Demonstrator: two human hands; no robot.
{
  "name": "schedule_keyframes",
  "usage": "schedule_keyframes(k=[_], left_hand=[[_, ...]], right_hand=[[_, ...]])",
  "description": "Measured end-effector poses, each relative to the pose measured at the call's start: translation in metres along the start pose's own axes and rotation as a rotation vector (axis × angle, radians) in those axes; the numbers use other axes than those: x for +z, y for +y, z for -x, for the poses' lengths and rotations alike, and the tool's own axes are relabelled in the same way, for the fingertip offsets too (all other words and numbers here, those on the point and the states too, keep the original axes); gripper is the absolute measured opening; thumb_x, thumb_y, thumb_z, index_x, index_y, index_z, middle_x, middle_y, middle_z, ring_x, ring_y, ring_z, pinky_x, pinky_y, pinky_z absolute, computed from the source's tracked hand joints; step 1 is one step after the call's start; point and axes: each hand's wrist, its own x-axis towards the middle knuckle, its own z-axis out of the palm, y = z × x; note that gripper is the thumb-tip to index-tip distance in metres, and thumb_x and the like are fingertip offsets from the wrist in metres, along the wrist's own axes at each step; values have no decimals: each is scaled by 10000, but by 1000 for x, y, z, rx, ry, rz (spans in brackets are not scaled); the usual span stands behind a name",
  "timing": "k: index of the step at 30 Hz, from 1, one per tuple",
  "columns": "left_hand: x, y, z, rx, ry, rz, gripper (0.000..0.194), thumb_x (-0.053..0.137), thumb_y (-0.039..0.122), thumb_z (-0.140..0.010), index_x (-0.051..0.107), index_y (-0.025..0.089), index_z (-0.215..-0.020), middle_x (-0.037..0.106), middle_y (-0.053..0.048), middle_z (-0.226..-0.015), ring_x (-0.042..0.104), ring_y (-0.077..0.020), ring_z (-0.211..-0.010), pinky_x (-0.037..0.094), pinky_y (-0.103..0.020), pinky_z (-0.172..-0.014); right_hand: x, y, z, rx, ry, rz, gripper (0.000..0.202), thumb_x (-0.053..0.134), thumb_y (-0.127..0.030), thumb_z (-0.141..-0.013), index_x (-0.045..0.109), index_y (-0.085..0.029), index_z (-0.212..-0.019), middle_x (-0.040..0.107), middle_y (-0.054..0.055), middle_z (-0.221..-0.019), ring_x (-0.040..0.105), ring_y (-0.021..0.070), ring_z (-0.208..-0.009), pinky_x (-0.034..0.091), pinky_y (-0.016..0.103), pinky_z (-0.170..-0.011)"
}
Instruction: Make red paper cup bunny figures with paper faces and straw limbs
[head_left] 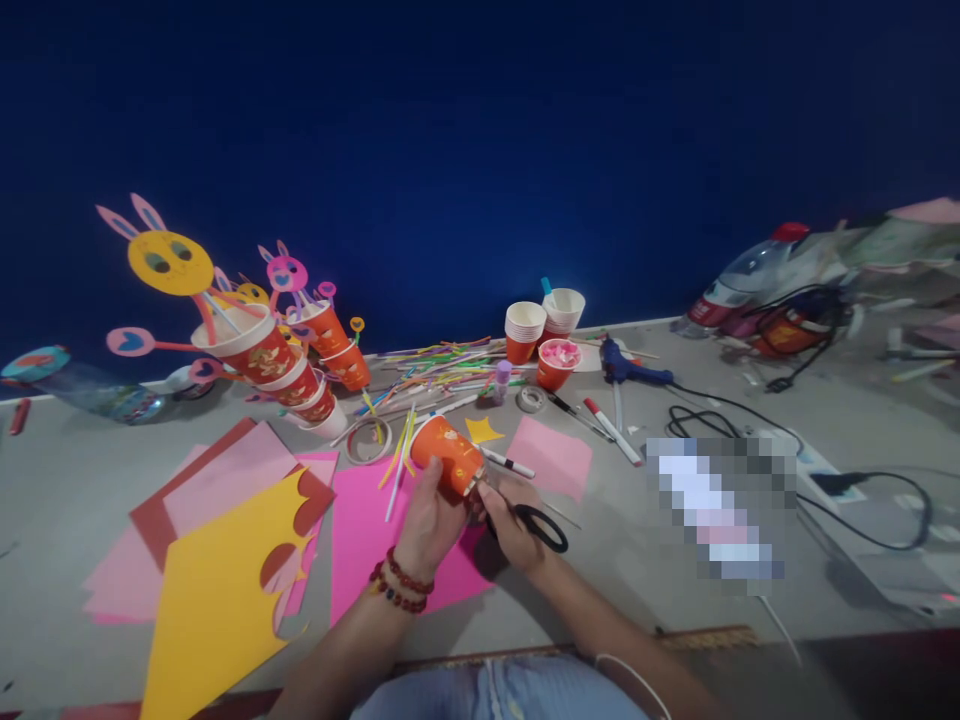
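My left hand (429,525) is closed around an orange paper cup (444,452) with light printed figures, which lies tilted on its side in the air. Black-handled scissors (547,528) are in my right hand (519,528), whose fingers meet the near end of the cup. Where the blades touch the cup is mostly hidden by my fingers. Below my hands is a bright pink sheet (360,565). Close behind the cup lie a marker (510,462), a yellow paper scrap (484,430) and a light pink paper piece (551,455).
Stacked cups with paper rabbit heads (171,262) stand at the left, behind a cut yellow sheet (210,590). Colourful pipe cleaners (442,370), white cups (525,320) and a blue glue gun (630,368) are at the back. A cable (757,415) and a bottle (739,285) lie right.
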Motion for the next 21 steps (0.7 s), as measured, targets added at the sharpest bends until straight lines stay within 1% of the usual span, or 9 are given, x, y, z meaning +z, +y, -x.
schedule_keyframes(k=[2,5,8,11,14,18,21], left_hand=[[-2,-1,-2,-23,-8,-14,246,716,378,-848,707,166,-973,721,-50,-791,672,-191,-677,547,-291,-645],[-7,-2,-2,-83,-52,-23,281,713,420,-838,705,155,-934,679,-36,-675,604,-166,-523,492,-270,-498],[-9,-3,-1,-107,-73,-28,318,714,458,-819,700,152,-902,645,-29,-614,565,-159,-462,455,-256,-420],[-9,-2,0,-89,-76,-23,312,694,437,-830,700,156,-965,642,-26,-618,554,-154,-440,452,-243,-384],[-6,-3,1,-65,-81,-16,291,665,413,-849,701,153,-973,641,-31,-611,546,-150,-419,454,-235,-357],[-2,-4,0,-58,-113,-29,297,634,419,-863,707,134,-903,622,-45,-571,542,-156,-404,466,-246,-354],[-3,-5,0,-33,-112,-4,271,643,388,-850,706,138,-932,637,-48,-607,565,-165,-438,466,-246,-366]], right_hand=[[1,2,0,11,13,-18,440,540,-527,-951,678,-216,-672,644,17,-615,601,177,-590,484,304,-586],[5,1,0,51,32,-72,468,489,-545,-970,670,-205,-703,651,18,-613,611,171,-561,495,298,-556],[9,-3,0,141,52,-212,452,548,-564,-925,663,-199,-685,653,12,-592,608,163,-534,500,285,-533],[12,-8,-2,201,60,-361,402,639,-531,-859,677,-189,-652,646,5,-552,592,149,-503,488,266,-519],[14,-11,-4,230,71,-453,380,635,-502,-832,676,-182,-632,628,5,-505,558,138,-441,457,252,-464],[16,-12,-7,245,64,-476,379,576,-476,-853,656,-187,-621,622,11,-481,533,135,-393,435,247,-421],[15,-8,-7,214,57,-457,409,552,-491,-880,642,-187,-622,615,12,-473,522,136,-381,435,250,-412]])
